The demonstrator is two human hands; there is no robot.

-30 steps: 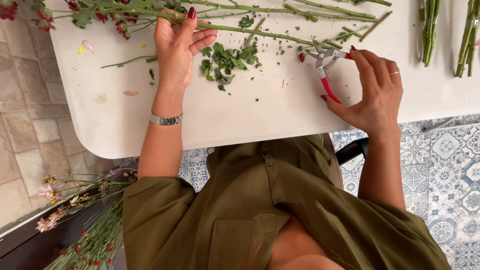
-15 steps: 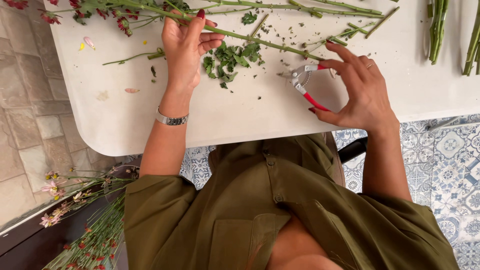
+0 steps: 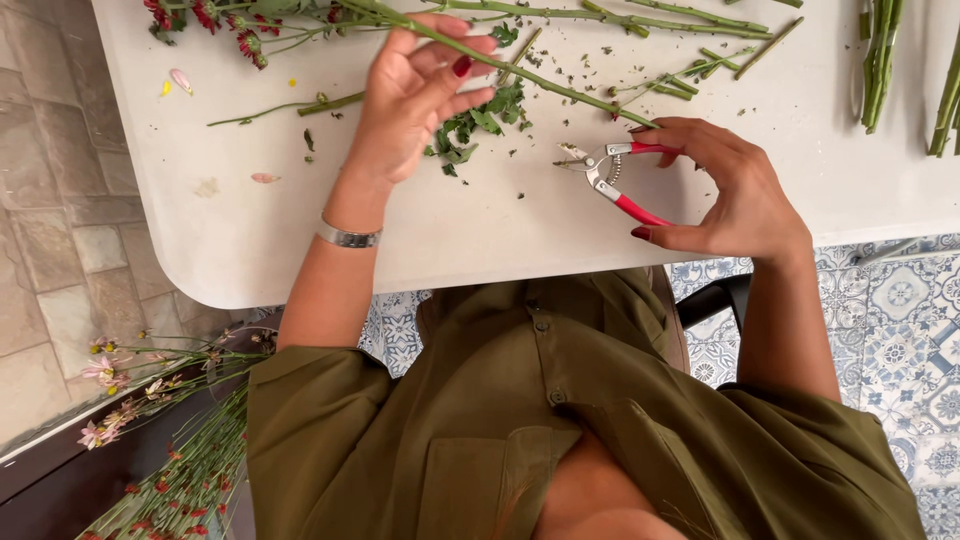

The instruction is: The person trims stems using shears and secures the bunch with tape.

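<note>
My left hand (image 3: 415, 95) pinches a long green flower stem (image 3: 560, 88) that runs across the white table (image 3: 480, 230) toward the red blooms (image 3: 215, 20) at the upper left. My right hand (image 3: 730, 190) grips red-handled pruning shears (image 3: 620, 175), blades open and pointing left, just below the stem. A small heap of stripped green leaves (image 3: 475, 125) lies between the two hands.
More cut stems (image 3: 700, 20) lie along the table's far side, and bundles of bare stems (image 3: 880, 60) at the right. A loose sprig (image 3: 285, 108) and petals lie left. Pink and red flowers (image 3: 150, 430) rest low at the left. Patterned tiles (image 3: 900, 330) cover the floor.
My right hand has carried the shears leftward and down along the table, toward the leaf heap. My left hand has slid a little up the stem.
</note>
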